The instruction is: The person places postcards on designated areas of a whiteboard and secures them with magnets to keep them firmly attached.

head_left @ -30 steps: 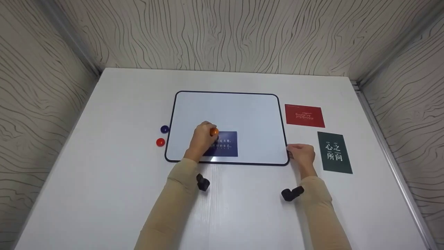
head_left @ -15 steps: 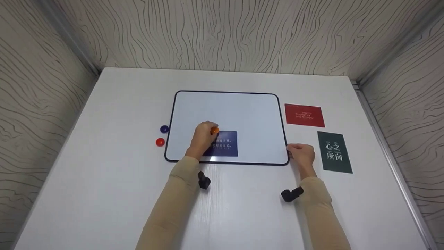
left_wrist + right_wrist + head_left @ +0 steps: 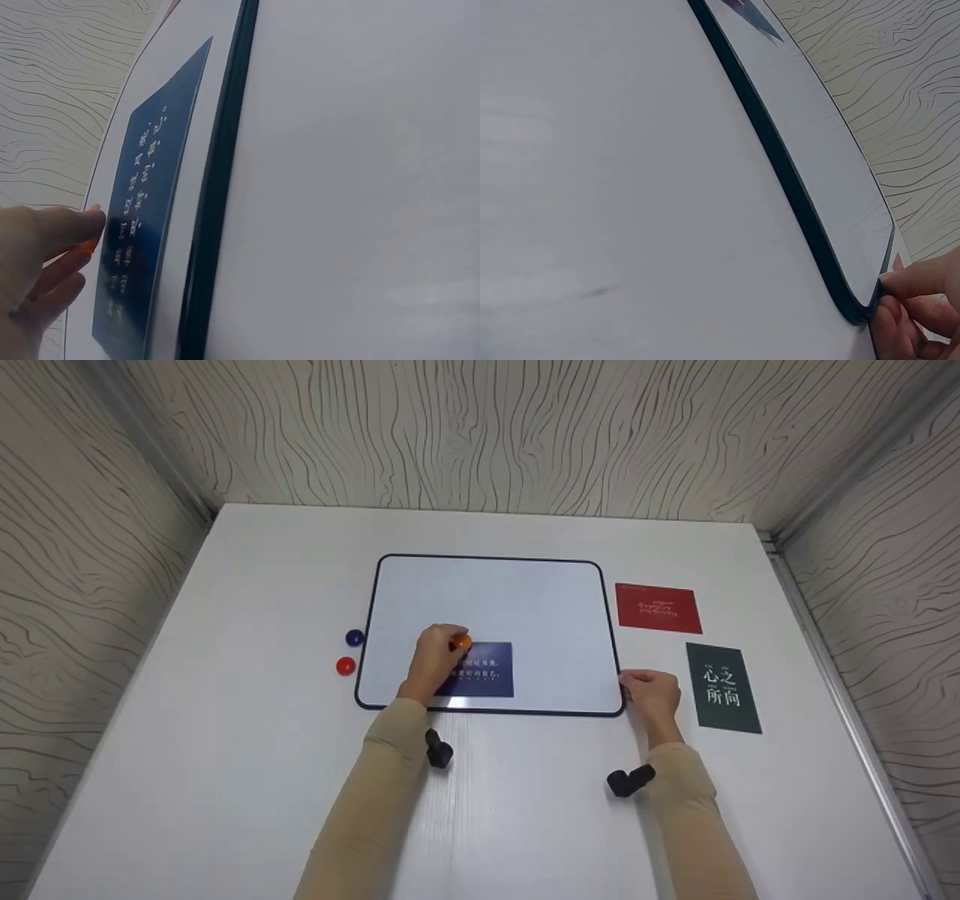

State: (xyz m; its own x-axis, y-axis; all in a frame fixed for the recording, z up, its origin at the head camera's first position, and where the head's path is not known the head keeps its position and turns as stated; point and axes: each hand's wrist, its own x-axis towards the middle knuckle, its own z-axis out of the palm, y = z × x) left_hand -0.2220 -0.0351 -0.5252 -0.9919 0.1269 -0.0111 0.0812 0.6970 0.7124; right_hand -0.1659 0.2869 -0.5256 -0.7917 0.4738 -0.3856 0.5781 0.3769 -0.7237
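My left hand (image 3: 433, 662) pinches a round orange magnet (image 3: 463, 642) between thumb and fingers, at the upper part of a blue card (image 3: 489, 669) with white writing. This card lies on the lower middle of a black-framed whiteboard (image 3: 517, 598), and the hand covers its left part. In the left wrist view the thumb and fingers hide most of the orange magnet (image 3: 91, 244). At the board's right edge, near the lower corner, my right hand (image 3: 654, 692) grips the frame. The right wrist view shows thumb and fingers on that frame (image 3: 780, 169).
Left of the board lie a dark blue magnet (image 3: 355, 637) and a red magnet (image 3: 345, 666). On the right are a red card (image 3: 658, 609) and a dark green card (image 3: 724, 688) on the white table (image 3: 187, 735). Patterned walls (image 3: 480, 435) surround the table.
My left hand and the orange magnet have shifted very slightly to the left over the blue card. The right hand has kept its place on the frame.
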